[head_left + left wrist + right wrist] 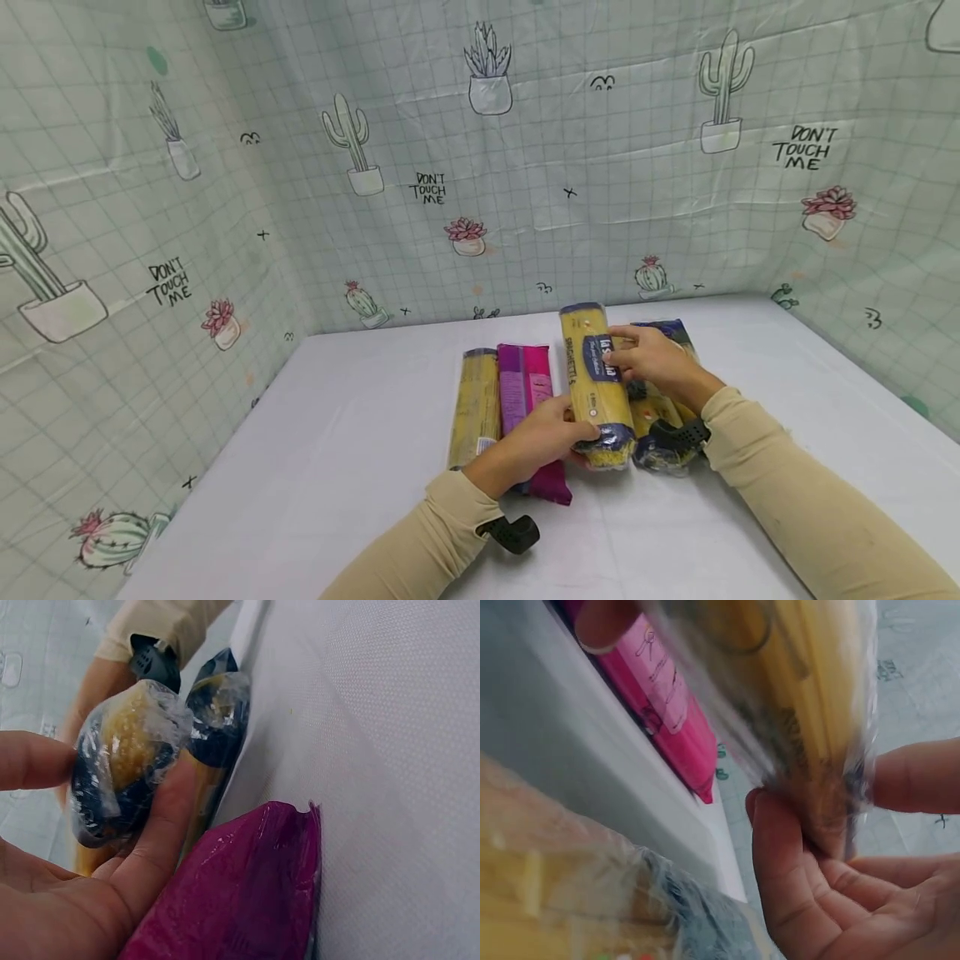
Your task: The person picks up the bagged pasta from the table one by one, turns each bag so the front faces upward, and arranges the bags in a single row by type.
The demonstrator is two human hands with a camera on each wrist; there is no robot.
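Both hands hold a clear-wrapped pack of spaghetti (pixel 581 392) with blue ends, tilted up above the table. My left hand (pixel 542 437) grips its lower end, thumb in front and fingers behind. At the upper right side, my right hand (pixel 660 362) pinches the same pack; the right wrist view shows its thumb and fingers (pixel 780 855) on either side of the wrapper. Below the left hand lies a magenta packet (pixel 517 387), also close by in the left wrist view. Under the right hand are more yellow pasta packs (pixel 656 412), partly hidden.
Another yellow pasta pack (pixel 476 408) lies left of the magenta packet. All rest on a white table (pixel 360 467). A cactus-print cloth (pixel 555 167) hangs along the back and sides. Each wrist wears a black strap mount (pixel 513 533).
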